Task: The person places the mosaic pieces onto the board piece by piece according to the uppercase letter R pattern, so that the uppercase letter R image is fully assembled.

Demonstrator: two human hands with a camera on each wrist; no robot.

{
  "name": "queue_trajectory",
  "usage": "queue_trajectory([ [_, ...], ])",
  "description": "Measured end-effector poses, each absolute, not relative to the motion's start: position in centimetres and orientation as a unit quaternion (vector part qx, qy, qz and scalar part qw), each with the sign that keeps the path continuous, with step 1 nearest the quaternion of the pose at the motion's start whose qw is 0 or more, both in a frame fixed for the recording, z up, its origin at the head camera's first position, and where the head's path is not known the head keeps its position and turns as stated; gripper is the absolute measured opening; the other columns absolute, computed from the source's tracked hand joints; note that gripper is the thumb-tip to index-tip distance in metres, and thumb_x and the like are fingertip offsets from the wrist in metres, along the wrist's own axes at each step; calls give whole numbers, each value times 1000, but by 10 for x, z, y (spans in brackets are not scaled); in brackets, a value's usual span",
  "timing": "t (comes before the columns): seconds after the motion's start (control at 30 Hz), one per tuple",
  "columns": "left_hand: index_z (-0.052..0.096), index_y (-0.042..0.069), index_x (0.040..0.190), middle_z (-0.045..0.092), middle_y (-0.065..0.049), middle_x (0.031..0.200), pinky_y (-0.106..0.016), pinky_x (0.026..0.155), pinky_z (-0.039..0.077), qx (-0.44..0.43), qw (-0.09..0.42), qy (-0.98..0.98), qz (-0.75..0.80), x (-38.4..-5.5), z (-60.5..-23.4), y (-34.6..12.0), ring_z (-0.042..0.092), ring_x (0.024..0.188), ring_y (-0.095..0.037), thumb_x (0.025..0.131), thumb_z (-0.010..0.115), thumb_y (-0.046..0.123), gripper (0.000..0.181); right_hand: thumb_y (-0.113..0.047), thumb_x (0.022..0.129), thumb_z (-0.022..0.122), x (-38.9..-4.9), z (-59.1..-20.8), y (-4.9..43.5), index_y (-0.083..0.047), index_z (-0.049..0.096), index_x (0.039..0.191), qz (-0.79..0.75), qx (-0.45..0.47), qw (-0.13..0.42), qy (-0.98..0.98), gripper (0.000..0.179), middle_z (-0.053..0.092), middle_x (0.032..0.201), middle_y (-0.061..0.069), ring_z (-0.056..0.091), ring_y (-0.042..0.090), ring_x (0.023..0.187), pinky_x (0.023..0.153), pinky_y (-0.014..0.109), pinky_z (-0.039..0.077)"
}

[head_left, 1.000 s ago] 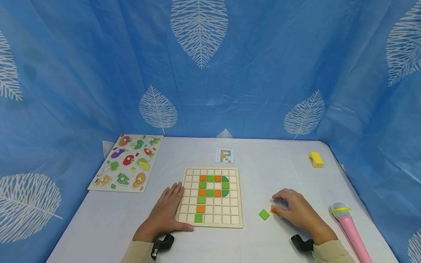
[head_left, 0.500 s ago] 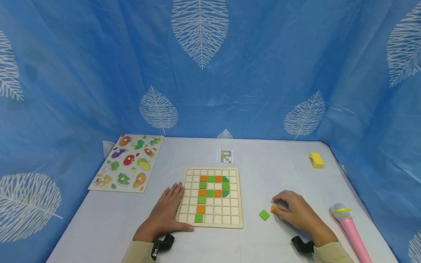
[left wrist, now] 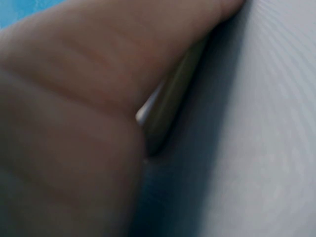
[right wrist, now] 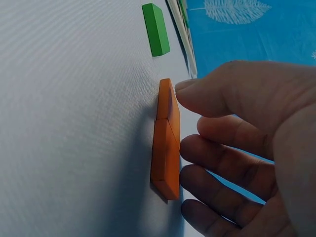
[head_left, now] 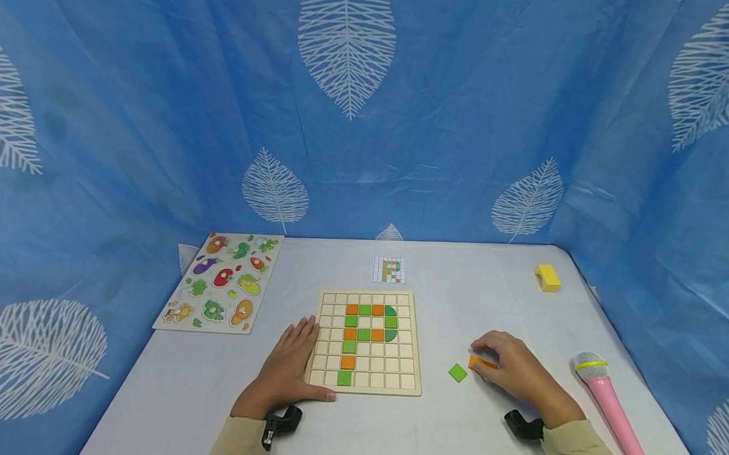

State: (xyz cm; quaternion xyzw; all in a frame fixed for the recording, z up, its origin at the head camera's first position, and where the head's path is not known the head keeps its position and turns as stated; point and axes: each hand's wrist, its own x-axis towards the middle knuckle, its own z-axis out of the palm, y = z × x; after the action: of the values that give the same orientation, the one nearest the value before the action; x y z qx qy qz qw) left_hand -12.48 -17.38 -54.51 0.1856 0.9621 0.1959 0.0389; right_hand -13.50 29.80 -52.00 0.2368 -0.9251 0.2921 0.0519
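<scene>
My left hand (head_left: 286, 366) lies with fingers straight along the left edge of the wooden grid board (head_left: 417, 345), thumb at its front edge. Green and orange tiles on the board form a P shape. In the left wrist view, the hand and thumb (left wrist: 98, 74) cover most of the board's edge. To the right, my right hand (head_left: 514, 370) hovers low over two orange square tiles (right wrist: 165, 153) lying end to end. Its thumb tip is right at the nearer-to-board tile, with the fingers loosely bent alongside. A loose green square tile (head_left: 458, 373) lies just left of them.
Behind the board lies a small pattern card (head_left: 390, 270) showing an R. A vegetable puzzle board (head_left: 221, 292) is at the back left. On the right are a yellow arch block (head_left: 547, 277) and a pink toy microphone (head_left: 615, 415). Blue curtain (head_left: 404, 154) surrounds the table.
My right hand has drawn back very slightly, and more of the orange tiles shows between thumb and fingers. The left hand and board stay in place.
</scene>
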Motion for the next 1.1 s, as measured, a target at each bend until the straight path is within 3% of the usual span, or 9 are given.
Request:
queue_trajectory([
  [1.1, 27, -1, 165, 22, -15, 172, -51, 126, 10, 188, 40, 962, 194, -125, -547, -174, 13, 159, -31, 62, 75, 91, 147, -8, 77, 95, -132, -512, 296, -12, 75, 109, 297, 222, 1, -929, 38, 69, 108, -8, 66, 19, 102, 91, 48, 56],
])
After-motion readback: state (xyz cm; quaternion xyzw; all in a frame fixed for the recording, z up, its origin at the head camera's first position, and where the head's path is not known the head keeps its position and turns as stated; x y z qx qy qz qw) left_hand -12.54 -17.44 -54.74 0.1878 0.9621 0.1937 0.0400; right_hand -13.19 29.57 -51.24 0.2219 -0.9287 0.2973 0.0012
